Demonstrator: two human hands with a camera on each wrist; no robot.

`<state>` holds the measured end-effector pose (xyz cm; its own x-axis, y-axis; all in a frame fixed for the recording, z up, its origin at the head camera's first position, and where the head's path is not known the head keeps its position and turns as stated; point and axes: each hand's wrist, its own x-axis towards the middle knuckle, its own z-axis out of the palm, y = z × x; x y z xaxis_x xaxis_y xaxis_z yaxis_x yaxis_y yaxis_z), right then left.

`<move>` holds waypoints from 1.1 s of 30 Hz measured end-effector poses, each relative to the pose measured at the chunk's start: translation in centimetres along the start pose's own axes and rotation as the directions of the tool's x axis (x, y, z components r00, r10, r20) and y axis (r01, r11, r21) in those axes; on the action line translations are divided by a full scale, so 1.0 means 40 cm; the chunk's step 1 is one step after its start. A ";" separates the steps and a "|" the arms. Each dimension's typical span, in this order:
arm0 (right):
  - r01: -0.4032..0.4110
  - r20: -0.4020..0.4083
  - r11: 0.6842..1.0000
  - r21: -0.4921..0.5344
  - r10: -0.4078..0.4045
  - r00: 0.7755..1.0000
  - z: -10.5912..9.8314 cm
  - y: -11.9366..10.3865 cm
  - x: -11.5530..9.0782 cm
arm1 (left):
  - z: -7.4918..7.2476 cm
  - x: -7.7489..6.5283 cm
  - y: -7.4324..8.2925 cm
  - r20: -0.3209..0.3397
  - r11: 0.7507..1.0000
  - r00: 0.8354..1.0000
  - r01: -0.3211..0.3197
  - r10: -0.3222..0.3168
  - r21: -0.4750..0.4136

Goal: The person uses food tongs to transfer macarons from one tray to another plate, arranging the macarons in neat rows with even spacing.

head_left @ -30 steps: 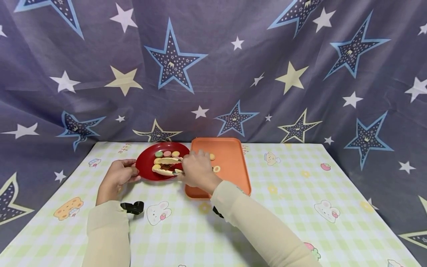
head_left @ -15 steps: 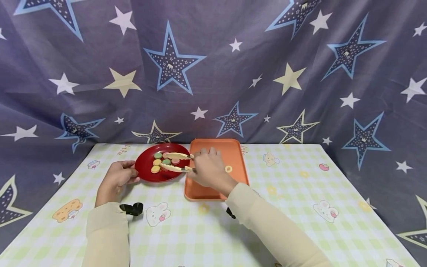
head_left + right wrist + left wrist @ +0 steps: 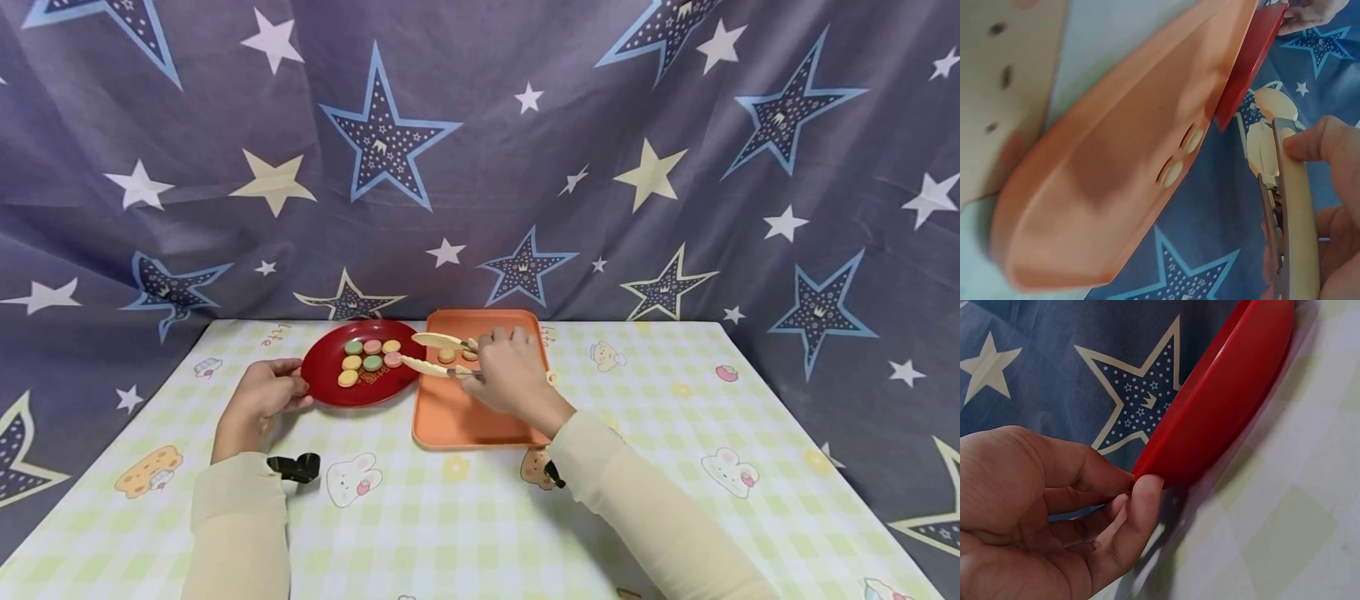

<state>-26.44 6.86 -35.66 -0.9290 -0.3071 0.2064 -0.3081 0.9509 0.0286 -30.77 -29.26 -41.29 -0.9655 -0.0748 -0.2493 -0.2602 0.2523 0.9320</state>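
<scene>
My left hand [image 3: 262, 400] pinches the left rim of a red plate [image 3: 322, 379] between thumb and fingers; the left wrist view shows that grip closely. Several green, pink and yellow macarons [image 3: 372, 363] lie on the plate in short rows. My right hand [image 3: 517, 375] holds cream-tipped tongs [image 3: 438, 341] above the left side of an orange tray [image 3: 465, 421]. Their tips stand apart and point left, with nothing between them. Two tan macarons [image 3: 1182, 157] show on the tray in the right wrist view, below the tongs.
A checked tablecloth [image 3: 420, 533] with printed cartoons covers the table. Plate and tray sit side by side near its back edge, the tray to the right. A dark curtain with stars [image 3: 480, 167] hangs behind. Each sleeve carries a black wrist camera [image 3: 295, 467].
My right hand has drawn the tongs rightward, from over the plate to over the tray. Macarons that the tongs covered on the plate are now in sight. The left hand keeps its place.
</scene>
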 end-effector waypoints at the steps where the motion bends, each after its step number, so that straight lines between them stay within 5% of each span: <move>1: -0.009 0.000 1.000 -0.001 0.009 1.000 0.001 0.007 -0.001 | 0.000 0.000 0.000 -0.001 1.000 1.000 0.000 0.000 0.001; 21: -0.125 0.046 0.992 -0.001 0.125 0.991 0.023 0.140 -0.027 | 0.000 0.003 0.003 -0.007 1.000 1.000 0.010 -0.010 0.021; 33: -0.169 0.055 0.986 -0.008 0.169 0.984 0.054 0.174 -0.020 | -0.001 0.008 0.001 -0.010 0.999 1.000 0.017 -0.016 0.037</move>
<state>-28.30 13.64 -37.75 -0.9775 -0.1439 0.1545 -0.1454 0.9894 0.0014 -31.07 -29.30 -41.32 -0.9611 -0.0883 -0.2618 -0.2763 0.2862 0.9175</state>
